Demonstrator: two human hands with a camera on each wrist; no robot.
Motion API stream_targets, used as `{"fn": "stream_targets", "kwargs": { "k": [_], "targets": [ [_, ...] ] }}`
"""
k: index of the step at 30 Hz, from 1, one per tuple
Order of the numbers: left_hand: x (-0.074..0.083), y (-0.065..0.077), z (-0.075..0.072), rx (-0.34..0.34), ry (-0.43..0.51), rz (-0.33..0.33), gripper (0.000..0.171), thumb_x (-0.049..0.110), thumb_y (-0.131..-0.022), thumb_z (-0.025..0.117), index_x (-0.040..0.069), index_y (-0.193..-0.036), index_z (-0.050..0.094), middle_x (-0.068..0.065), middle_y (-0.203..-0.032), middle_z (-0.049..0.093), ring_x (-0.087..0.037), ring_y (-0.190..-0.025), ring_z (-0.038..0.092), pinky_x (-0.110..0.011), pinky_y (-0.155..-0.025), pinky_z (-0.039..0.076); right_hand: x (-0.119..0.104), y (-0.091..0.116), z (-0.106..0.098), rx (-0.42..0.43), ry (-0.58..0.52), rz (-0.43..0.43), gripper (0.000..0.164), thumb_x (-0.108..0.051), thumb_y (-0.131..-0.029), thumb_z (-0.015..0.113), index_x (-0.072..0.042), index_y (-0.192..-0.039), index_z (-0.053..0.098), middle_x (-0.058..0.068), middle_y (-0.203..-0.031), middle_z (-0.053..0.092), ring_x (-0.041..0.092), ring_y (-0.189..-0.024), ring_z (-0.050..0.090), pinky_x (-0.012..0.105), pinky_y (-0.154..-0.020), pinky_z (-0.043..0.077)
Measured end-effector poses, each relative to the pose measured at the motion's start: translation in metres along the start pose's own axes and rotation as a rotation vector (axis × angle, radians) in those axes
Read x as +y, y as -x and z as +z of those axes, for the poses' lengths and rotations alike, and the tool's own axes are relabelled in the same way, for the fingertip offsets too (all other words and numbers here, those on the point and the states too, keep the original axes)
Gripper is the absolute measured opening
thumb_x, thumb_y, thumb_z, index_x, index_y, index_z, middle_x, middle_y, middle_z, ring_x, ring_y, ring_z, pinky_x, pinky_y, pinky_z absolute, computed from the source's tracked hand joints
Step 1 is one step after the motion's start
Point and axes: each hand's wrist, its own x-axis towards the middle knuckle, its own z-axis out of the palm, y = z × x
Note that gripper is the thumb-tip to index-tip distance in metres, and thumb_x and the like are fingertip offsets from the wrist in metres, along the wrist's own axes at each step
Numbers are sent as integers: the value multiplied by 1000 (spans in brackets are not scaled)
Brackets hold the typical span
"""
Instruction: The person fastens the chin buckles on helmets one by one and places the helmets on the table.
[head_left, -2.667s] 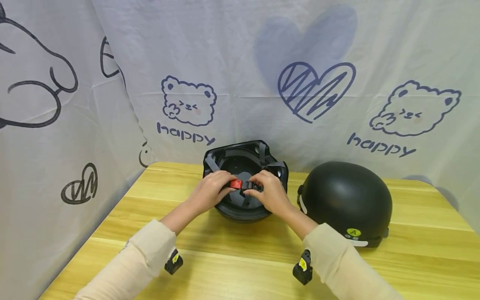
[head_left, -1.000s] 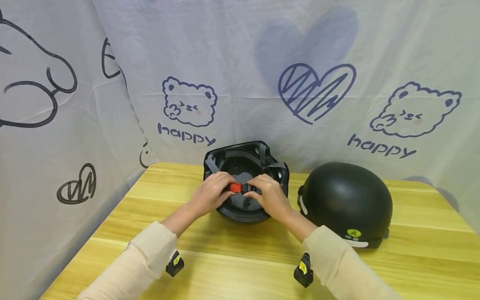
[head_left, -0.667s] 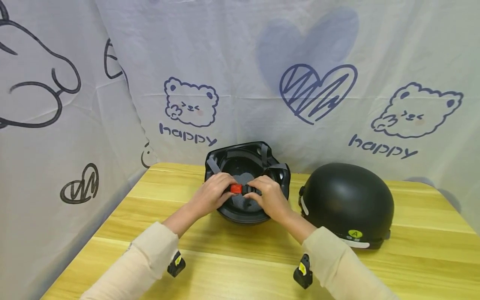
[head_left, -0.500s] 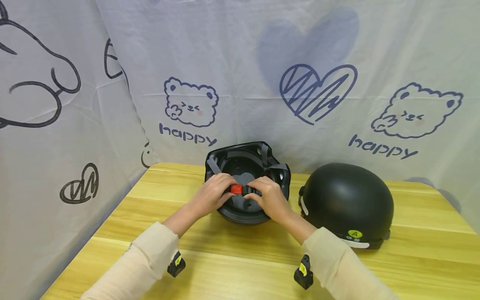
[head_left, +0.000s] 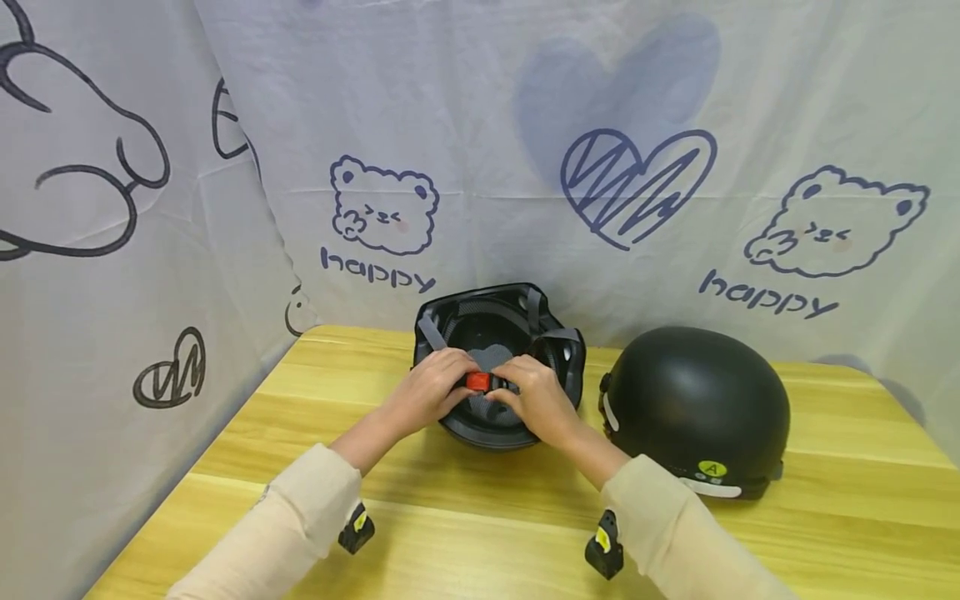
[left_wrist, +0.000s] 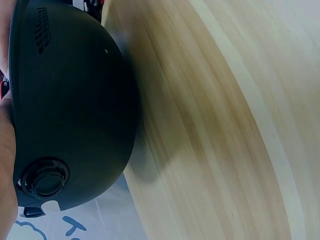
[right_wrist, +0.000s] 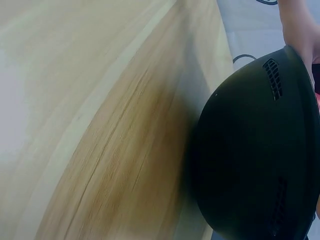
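An upturned black helmet (head_left: 495, 437) lies on the table with its padded inside and grey straps facing up. Across its opening runs the chin-strap buckle, with a red half (head_left: 477, 382) and a black half (head_left: 498, 384) that meet end to end; whether they are locked cannot be seen. My left hand (head_left: 429, 390) pinches the red half at its left end between thumb and fingers. From the right, my right hand (head_left: 542, 402) pinches the black half, covering much of it. Both wrist views show mainly the helmet's outer shell, with a round knob (left_wrist: 46, 179) in the left one.
A second black helmet (head_left: 693, 408), dome up with a yellow "A" sticker, stands close to the right forearm. The wooden table (head_left: 472, 533) ends against a printed white cloth (head_left: 480, 108) behind and at the left.
Since the oldest frame, the buckle halves have come closer together, and the black half shows less beside the right fingers. Both hands keep their grip. The whole head view has shifted slightly.
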Motion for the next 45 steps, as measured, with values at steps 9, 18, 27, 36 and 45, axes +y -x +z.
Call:
{"fn": "stream_targets", "kwargs": {
  "k": [9,18,27,36,45],
  "targets": [
    [-3,-2,-1,15,23,15,30,14,-75,75,1,-99,63,-10,-98,65,-24,-100,59,-36,-90,49,-1,-2,-4,-17,4,26,29,-17,-70,77,0,-93,70,8,-84,67,19,-80,63,29,-72,54],
    [-7,-5,-2,-43,-38,-32,44,21,-73,78,3,-110,62,-11,-110,64,-29,-114,56,-43,-96,46,3,-4,-13,-80,60,89,33,-19,-76,75,-1,-103,69,8,-92,66,20,-86,62,30,-76,55],
    [-14,-3,-3,-55,-62,-84,50,25,-73,79,4,-114,61,-13,-113,61,-32,-116,53,-45,-99,43,17,-8,-35,-40,87,141,30,-15,-78,74,-1,-104,69,12,-96,65,25,-91,61,36,-78,54],
    [-21,-8,-2,-38,-36,-103,51,27,-74,78,3,-115,61,-14,-114,60,-30,-112,54,-44,-96,45,30,-17,-51,3,87,209,32,-16,-80,73,0,-107,68,16,-100,65,29,-94,60,40,-79,53],
    [-30,-22,-14,-10,116,-346,49,24,-79,74,1,-119,58,-16,-118,57,-32,-114,51,-46,-99,42,43,-27,-66,-50,67,440,41,-21,-84,69,0,-118,62,22,-117,60,37,-111,53,49,-91,47]
  ]
}}
